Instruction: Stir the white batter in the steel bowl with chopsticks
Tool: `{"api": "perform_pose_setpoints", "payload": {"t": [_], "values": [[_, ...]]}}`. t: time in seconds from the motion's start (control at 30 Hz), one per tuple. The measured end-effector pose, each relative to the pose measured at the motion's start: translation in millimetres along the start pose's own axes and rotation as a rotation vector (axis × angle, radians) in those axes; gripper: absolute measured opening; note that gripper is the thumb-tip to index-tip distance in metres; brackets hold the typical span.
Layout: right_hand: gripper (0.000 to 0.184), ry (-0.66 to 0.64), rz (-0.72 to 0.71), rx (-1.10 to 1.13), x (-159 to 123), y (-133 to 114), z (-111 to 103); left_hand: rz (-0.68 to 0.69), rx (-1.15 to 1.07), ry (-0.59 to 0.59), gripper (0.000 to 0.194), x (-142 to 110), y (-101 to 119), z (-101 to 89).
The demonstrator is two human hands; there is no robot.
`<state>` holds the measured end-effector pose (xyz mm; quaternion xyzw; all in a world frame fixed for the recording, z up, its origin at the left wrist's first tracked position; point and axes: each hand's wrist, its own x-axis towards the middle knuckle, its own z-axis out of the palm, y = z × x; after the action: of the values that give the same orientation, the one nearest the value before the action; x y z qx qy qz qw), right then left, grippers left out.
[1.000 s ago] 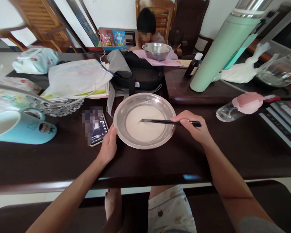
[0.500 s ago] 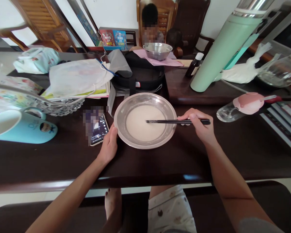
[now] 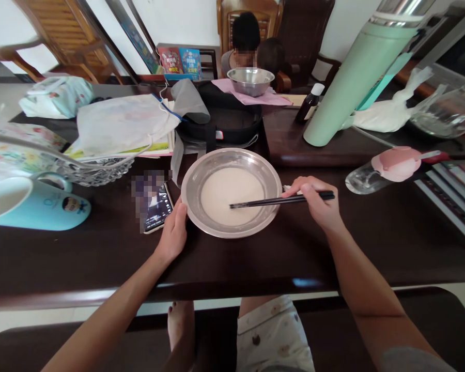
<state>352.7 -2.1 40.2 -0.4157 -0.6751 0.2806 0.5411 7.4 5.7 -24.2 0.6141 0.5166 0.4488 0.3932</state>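
A steel basin with pale batter in it sits on the dark table in front of me. My right hand is closed on a pair of black chopsticks, whose tips dip into the batter near its lower middle. My left hand rests against the basin's left rim, fingers curled on the edge. A phone lies just left of that hand.
A light blue mug and a glass bowl stand at the left. Bags and a dark pouch lie behind the basin. A green flask, a pink-lidded bottle and books are at the right. A person sits at the far side behind a second steel bowl.
The chopsticks' tips have swept from the batter's upper left towards its lower middle, and my right hand has shifted a little to the right. My left hand has stayed put.
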Motion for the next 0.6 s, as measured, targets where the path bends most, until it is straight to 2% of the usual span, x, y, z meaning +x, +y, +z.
{"api": "perform_pose_setpoints", "payload": {"t": [0.1, 0.2, 0.3, 0.47, 0.53, 0.6], "values": [[0.028, -0.106, 0.002, -0.056, 1.1, -1.3, 1.8, -0.003, 0.008, -0.001, 0.076, -0.1, 0.2, -0.2], [0.028, -0.02, 0.005, -0.078, 2.0, -0.7, 0.6, -0.016, 0.028, -0.001, 0.078, -0.1, 1.5, 0.0], [0.034, 0.066, 0.017, -0.002, 1.2, 1.5, -1.0, -0.016, 0.033, -0.005, 0.077, 0.0, 4.2, 0.2], [0.029, -0.091, 0.032, -0.012, 0.9, 0.9, 1.0, 0.002, 0.056, -0.003, 0.073, 0.5, 6.4, -0.3], [0.03, -0.073, 0.035, -0.06, 1.5, -0.5, 0.7, 0.005, 0.071, -0.006, 0.072, 0.7, 5.2, -0.4], [0.034, 0.006, 0.044, -0.072, 1.6, -1.2, -0.6, 0.002, 0.08, -0.01, 0.071, 0.6, 3.4, -0.2]]}}
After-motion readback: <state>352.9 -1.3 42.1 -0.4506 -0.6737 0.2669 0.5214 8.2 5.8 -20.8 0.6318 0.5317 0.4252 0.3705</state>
